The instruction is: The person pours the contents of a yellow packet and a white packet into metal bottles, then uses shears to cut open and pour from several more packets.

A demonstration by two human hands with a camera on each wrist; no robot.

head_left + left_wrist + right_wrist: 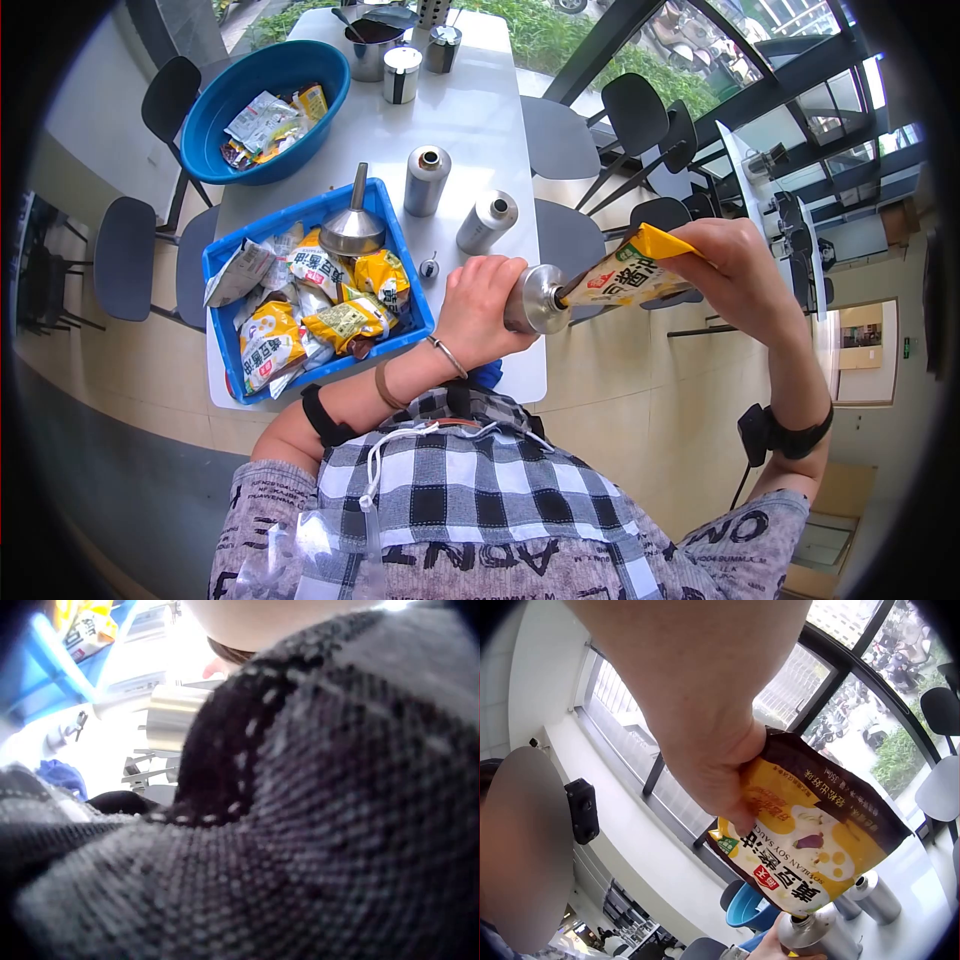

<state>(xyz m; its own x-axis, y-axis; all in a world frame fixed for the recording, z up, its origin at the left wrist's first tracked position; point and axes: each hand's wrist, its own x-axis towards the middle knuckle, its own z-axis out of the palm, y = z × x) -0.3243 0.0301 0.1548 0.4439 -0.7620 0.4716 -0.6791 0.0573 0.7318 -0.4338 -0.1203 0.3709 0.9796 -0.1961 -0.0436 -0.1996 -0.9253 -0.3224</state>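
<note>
At the right-hand edge of the white table (475, 110), the left hand (487, 312) grips a metal bottle (541, 302), its neck facing the soy sauce pouch (620, 278). The pouch slants, long axis downward, from the pinching right hand (738, 268) to that mouth (touching, I'd say); the left hand is nearer the meeting point.

Three bottles (546, 312), one funnel (352, 232), one crate (400, 245), perhaps eight-plus pouches (620, 278)
</note>
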